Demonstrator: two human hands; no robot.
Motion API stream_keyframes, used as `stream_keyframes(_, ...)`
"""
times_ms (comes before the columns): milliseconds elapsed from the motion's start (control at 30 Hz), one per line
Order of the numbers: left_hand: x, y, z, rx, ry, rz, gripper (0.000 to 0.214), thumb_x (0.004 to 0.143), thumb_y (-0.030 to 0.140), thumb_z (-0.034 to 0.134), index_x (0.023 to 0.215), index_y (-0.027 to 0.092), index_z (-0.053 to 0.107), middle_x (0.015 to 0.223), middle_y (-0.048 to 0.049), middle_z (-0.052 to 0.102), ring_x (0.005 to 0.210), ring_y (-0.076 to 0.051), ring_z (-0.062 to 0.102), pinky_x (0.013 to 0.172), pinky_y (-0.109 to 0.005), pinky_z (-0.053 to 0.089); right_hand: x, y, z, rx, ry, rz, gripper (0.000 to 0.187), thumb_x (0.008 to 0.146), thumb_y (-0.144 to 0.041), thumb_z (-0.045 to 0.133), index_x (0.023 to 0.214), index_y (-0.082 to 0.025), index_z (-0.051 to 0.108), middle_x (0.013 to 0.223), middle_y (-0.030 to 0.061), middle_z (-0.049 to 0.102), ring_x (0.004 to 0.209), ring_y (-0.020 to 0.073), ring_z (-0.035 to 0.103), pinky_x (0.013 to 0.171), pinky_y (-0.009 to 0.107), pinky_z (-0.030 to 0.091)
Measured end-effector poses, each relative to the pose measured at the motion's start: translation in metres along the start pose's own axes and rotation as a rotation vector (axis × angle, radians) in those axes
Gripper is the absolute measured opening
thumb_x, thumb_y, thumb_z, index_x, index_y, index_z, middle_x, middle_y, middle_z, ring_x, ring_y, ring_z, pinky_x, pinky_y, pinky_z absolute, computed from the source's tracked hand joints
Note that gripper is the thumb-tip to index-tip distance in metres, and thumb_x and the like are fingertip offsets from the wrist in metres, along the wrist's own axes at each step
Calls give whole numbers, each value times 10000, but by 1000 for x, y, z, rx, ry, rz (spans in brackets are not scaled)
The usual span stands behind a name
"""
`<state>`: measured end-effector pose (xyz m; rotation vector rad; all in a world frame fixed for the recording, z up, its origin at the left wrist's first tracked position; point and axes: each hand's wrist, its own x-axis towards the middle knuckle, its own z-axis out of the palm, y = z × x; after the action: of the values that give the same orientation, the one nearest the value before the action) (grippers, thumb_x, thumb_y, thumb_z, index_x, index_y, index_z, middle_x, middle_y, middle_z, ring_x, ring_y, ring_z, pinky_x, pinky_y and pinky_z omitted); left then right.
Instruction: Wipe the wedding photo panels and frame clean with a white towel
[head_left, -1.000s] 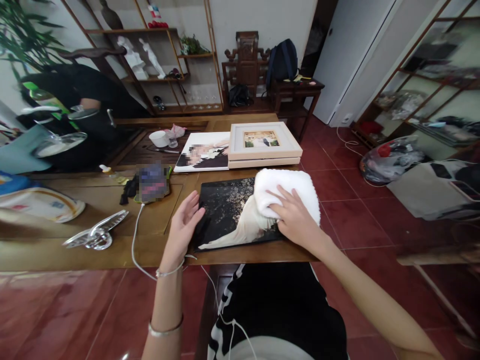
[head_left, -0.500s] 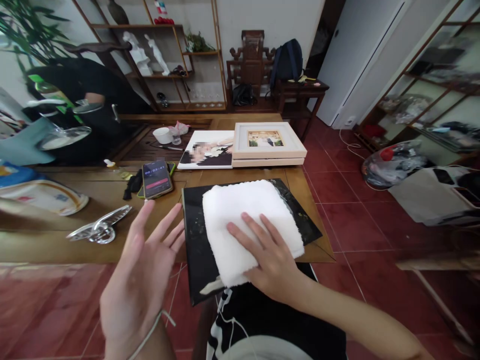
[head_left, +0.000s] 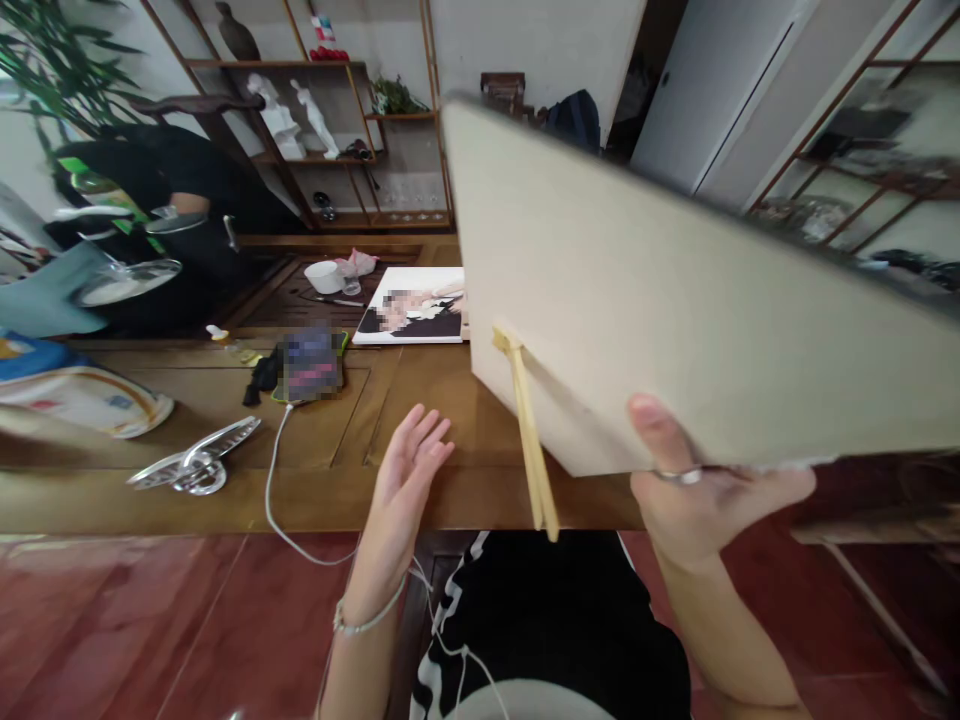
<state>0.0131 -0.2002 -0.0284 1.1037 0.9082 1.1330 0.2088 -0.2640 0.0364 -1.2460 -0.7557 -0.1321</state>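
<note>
My right hand [head_left: 690, 500] grips the lower edge of a large cream-backed board [head_left: 697, 300]. Its thumb presses the pale side, and the other fingers go behind it. The board is raised and tilted up to the right, with its front turned away from me. A yellow ribbon [head_left: 531, 440] hangs down from its pale side. Just left of that ribbon, my left hand [head_left: 412, 455] is held over the table's near edge, fingers stretched out and holding nothing. A thin strip of white fluffy edge shows below the board; the rest of the white towel is hidden.
On the wooden table [head_left: 420, 400] lie a photo panel [head_left: 412, 305], a blurred-out phone [head_left: 311, 365] with a white cable, a silver winged ornament [head_left: 199, 455] and a white cup [head_left: 325, 276]. A blue-and-white package [head_left: 82, 385] stands left. Another person's dark sleeve [head_left: 225, 190] shows beyond.
The board has gone from lying flat, black side up under the towel, to being lifted and tilted by my right hand, cream side showing. My left hand has moved right, away from the phone.
</note>
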Motion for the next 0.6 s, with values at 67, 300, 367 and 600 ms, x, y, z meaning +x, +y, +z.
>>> stream_keyframes(67, 3, -7, 7, -25, 0, -31, 631, 840, 327, 627, 1406, 236, 364, 1463, -134, 428, 1336, -271, 425, 1070, -408, 411, 4, -6, 6, 73, 150, 49, 478, 710, -344, 783, 1104, -207, 549, 1126, 86, 652, 1131, 304, 595, 959, 529, 524)
stream_keyframes(300, 3, -14, 29, -69, 100, -73, 485, 892, 441, 543, 1319, 220, 479, 1363, -103, 556, 1250, -267, 528, 929, -315, 529, -6, 16, 11, 342, 16, 457, 468, 832, -330, 641, 1264, -205, 513, 1245, 75, 599, 1163, 255, 578, 969, 475, 526)
stream_keyframes(367, 4, -15, 27, -68, 192, -88, 440, 908, 436, 513, 1298, 235, 486, 1357, -87, 563, 1226, -255, 552, 907, -305, 543, -8, 28, 6, 371, -5, 569, 472, 833, -366, 632, 1253, -180, 523, 1201, 81, 624, 1129, 253, 599, 946, 467, 535)
stream_keyframes(600, 29, 3, -20, 1, 250, -259, 372, 879, 370, 554, 1188, 165, 558, 1122, -104, 700, 977, -265, 691, 775, -343, 591, 9, 55, -38, 143, 220, 354, 583, 746, -346, 720, 1256, -178, 492, 1282, 85, 577, 1191, 259, 551, 1022, 471, 464)
